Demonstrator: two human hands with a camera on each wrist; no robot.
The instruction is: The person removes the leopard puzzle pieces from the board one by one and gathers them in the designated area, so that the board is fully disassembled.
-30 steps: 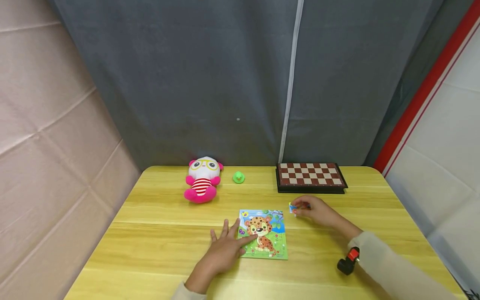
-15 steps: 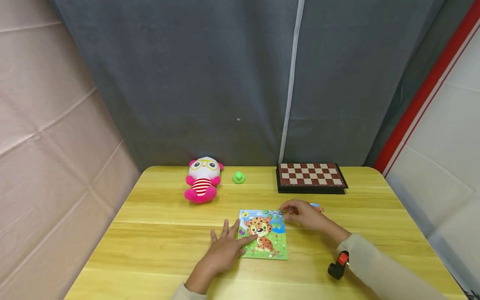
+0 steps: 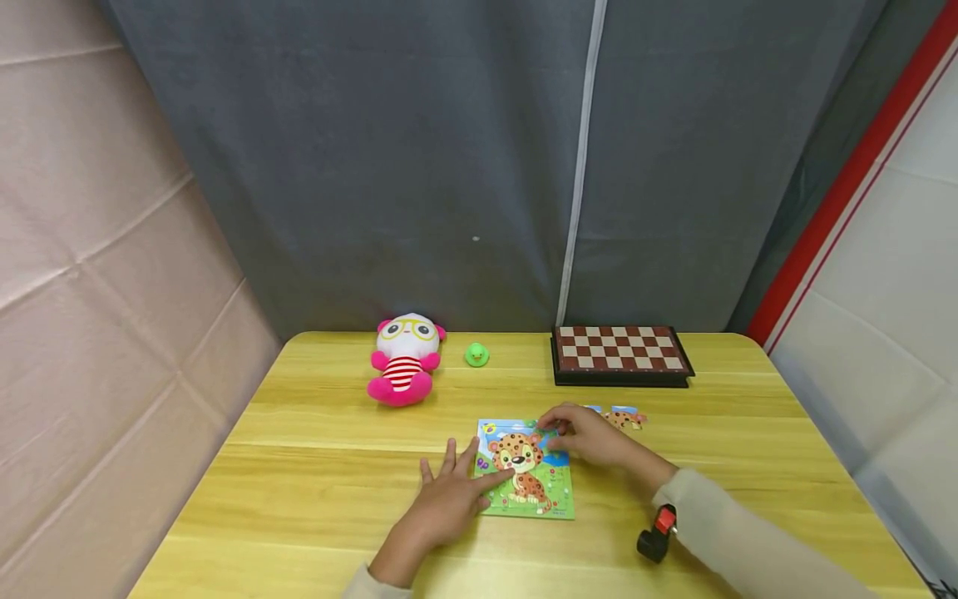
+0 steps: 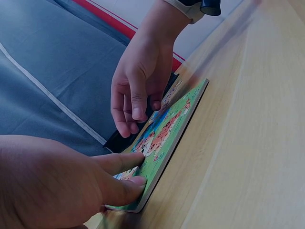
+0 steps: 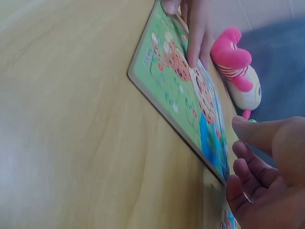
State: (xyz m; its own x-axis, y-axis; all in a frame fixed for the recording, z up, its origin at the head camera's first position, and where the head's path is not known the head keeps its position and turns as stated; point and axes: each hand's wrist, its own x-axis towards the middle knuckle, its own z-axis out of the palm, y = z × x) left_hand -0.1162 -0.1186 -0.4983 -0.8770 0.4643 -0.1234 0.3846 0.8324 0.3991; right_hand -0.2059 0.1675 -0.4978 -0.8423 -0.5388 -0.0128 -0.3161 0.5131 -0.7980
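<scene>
A square jigsaw puzzle board [image 3: 557,492] with a spotted leopard cub on green grass lies flat on the table. My left hand [image 3: 443,503] rests at its left side with fingers spread, the index fingertip on the cub's chin; the thumb presses near the edge. At the board's upper right, my right hand [image 3: 591,434] hovers with fingers loosely bent, fingertips close over the leafy corner. The right wrist view shows its thumb [image 5: 255,131] and fingers apart, nothing visible between them. Behind this hand lie loose puzzle pieces [image 3: 624,418], one of them partly hidden.
A pink and white plush panda [image 3: 404,358] sits at the back left of the wooden table [image 3: 314,491]. Beside it is a small green rubber duck [image 3: 476,354]. A folding chessboard [image 3: 621,358] stands at the back right, behind the loose pieces.
My right hand has moved left from a blue puzzle piece on the table to the puzzle board's upper right, uncovering loose pieces behind it. The left hand stays in place.
</scene>
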